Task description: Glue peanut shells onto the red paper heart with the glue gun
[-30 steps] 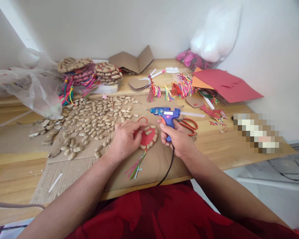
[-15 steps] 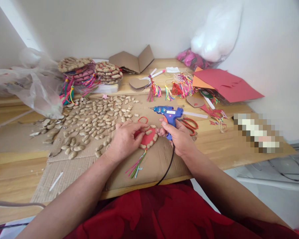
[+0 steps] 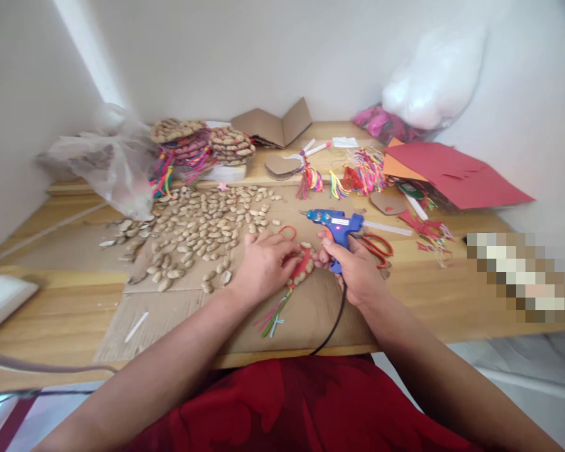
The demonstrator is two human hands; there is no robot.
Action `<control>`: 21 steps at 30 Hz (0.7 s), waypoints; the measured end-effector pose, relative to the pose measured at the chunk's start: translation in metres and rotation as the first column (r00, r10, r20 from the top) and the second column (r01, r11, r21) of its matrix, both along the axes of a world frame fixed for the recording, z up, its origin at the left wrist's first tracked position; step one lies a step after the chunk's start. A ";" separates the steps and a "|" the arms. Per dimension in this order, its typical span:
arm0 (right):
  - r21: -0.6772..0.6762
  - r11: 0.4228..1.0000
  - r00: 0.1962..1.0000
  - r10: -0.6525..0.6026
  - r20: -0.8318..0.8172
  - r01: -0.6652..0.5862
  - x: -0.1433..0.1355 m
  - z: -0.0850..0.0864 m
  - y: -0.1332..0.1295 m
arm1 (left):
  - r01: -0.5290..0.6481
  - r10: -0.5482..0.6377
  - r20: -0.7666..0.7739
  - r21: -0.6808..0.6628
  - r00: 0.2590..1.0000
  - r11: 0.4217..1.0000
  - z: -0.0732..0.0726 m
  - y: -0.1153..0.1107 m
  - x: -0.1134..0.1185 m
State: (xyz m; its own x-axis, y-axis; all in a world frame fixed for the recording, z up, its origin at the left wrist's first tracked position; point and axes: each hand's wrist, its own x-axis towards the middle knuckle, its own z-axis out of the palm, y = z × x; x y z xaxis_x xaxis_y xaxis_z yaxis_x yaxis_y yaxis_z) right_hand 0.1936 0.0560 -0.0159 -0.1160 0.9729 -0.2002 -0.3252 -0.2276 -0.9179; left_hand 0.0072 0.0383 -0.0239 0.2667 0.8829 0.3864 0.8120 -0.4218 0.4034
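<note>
My right hand (image 3: 353, 263) is wrapped round a blue glue gun (image 3: 336, 225), whose nozzle points left. A clear glue stick (image 3: 386, 228) sticks out of its back. Below the nozzle lies a red piece (image 3: 301, 267) edged with peanuts, with a red loop (image 3: 288, 232) at its top and a coloured tassel (image 3: 272, 319) at its bottom. My left hand (image 3: 266, 263) rests over the left side of this piece, fingers bent and close together. What they may hold is hidden. My right fingertips are at the piece's right edge.
Loose peanuts (image 3: 207, 220) spread over the cardboard (image 3: 160, 314) on the left. Behind are peanut-covered stacks (image 3: 230, 145), tassels (image 3: 365, 172) and a cardboard heart (image 3: 282, 164). Orange-handled scissors (image 3: 379, 248) and red sheets (image 3: 456, 172) lie to the right. The gun's cable (image 3: 332, 329) runs to the front edge.
The view has shifted left, so things appear further right. My left hand has moved over more of the red piece. My right hand still holds the glue gun.
</note>
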 end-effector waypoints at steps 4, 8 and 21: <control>-0.036 0.999 0.999 -0.030 0.020 0.031 0.001 0.002 -0.001 | -0.031 0.026 -0.049 -0.102 0.998 0.994 0.006 0.000 0.005; -0.055 0.998 1.000 -0.017 0.001 0.017 0.002 0.003 0.000 | -0.063 0.057 -0.047 -0.142 0.997 0.988 0.006 0.001 0.006; -0.147 0.977 0.966 0.117 -0.232 -0.154 0.012 0.011 0.004 | -0.051 0.029 -0.145 -0.155 0.989 0.987 0.006 0.005 0.007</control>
